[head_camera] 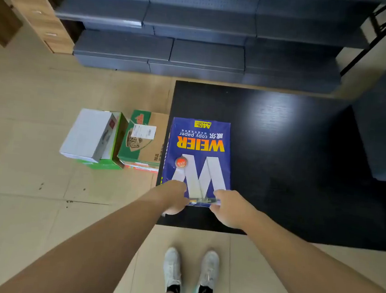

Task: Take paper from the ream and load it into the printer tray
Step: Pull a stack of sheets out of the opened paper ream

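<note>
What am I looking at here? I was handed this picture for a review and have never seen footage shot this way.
There is no machine here. The single picture comes from a wide-angle camera worn on a person's head, looking forward and down, so you see their own arms and, at the bottom, their white sneakers on the tiled floor.

On the black table lies a blue wrapped ream of copy paper, its printing upside down from this side. Both hands are at the ream's near end: the left hand at its left corner, the right hand at its right. They seem to be working at the wrapper's edge; the exact grip is blurred.

On the floor left of the table sit cardboard boxes. Dark shelving stands behind. No printer is clearly recognisable.
</note>
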Demonstrator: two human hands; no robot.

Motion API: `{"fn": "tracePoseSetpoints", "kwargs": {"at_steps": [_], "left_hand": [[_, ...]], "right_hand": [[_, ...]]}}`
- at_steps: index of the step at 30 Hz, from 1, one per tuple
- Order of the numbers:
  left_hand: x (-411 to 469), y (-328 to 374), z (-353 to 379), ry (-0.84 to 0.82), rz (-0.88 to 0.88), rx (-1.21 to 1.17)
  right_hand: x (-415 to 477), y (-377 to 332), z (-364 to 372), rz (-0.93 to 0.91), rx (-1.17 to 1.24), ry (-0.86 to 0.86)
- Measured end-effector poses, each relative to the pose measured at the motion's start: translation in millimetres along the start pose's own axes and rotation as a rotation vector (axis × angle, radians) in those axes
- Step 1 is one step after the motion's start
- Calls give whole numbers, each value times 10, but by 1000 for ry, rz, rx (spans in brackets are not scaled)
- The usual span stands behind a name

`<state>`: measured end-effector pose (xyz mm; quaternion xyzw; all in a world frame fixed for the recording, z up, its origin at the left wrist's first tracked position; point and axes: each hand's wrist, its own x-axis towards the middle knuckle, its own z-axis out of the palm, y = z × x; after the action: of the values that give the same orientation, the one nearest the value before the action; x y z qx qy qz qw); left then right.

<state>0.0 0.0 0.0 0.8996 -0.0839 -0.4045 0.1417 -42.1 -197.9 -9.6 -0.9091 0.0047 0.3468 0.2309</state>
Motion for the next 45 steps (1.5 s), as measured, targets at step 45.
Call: {"fn": "tracePoseSetpoints", "kwargs": {"at_steps": [45], "left_hand": [[563,-168,702,431,34,-175]], "right_hand": [[667,-240,720,292,203,514]]}}
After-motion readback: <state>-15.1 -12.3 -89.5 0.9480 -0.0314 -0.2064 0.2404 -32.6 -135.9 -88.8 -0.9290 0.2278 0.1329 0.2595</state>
